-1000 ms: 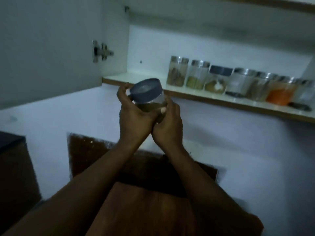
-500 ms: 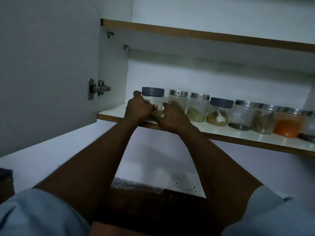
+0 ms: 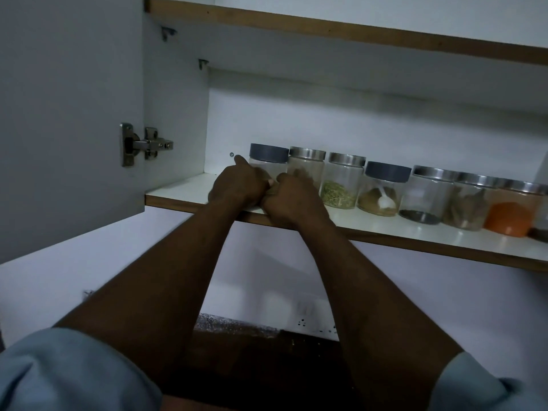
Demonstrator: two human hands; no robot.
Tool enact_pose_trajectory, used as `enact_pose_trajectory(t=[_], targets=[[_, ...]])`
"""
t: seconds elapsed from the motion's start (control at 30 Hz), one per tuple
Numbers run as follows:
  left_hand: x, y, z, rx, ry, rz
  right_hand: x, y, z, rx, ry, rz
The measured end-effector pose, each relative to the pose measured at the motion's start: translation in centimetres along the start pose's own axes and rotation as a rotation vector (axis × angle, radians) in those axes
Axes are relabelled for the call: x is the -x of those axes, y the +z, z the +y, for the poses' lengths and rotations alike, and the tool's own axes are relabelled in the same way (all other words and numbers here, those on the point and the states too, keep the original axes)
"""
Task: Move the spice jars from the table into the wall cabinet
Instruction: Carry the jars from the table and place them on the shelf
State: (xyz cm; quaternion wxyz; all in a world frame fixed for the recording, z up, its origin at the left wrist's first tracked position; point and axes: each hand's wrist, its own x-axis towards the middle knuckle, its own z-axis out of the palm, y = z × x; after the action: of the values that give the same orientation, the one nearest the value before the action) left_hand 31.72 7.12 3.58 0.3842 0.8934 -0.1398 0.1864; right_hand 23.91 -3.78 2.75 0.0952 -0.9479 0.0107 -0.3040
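A clear glass spice jar with a grey lid stands at the left end of a row on the wall cabinet's lower shelf. My left hand and my right hand are both wrapped around its lower body, meeting in front of it. Only the lid and the upper glass show above my fingers. To its right stand several more jars, the first a steel-lidded jar partly hidden behind my right hand.
The cabinet door hangs open at the left, its hinge beside the shelf. Jars fill the shelf rightwards: green spice, a grey-lidded jar with a white spoon, an orange powder jar. An upper shelf edge runs overhead.
Both hands carried the grey-lidded jar up from chest height and set it on the shelf at the left end of the row. They remain around it.
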Motion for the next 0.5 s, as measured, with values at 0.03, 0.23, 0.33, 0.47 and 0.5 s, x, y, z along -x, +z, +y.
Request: enact_pose_trajectory(t=[0.03,0.23,0.33,0.47,0.5], targets=[[0.4,-0.1,0.0,0.006,0.008,0.049,0.1,-0.1,-0.1,0.004,-0.015,-0.01],[4.0,-1.0,0.1,-0.042,0.163,0.222,1.5,-0.8,-0.3,-0.137,-0.026,0.131],[6.1,-1.3,-0.2,-0.138,0.247,0.243,2.7,-1.4,-0.7,-0.193,-0.078,0.129],[8.8,-2.4,0.0,-0.154,0.299,0.212,4.7,-2.8,-1.1,-0.32,-0.085,0.093],[9.4,-2.8,0.1,-0.147,0.297,0.186,5.4,-3.1,-1.3,-0.364,-0.061,0.083]])
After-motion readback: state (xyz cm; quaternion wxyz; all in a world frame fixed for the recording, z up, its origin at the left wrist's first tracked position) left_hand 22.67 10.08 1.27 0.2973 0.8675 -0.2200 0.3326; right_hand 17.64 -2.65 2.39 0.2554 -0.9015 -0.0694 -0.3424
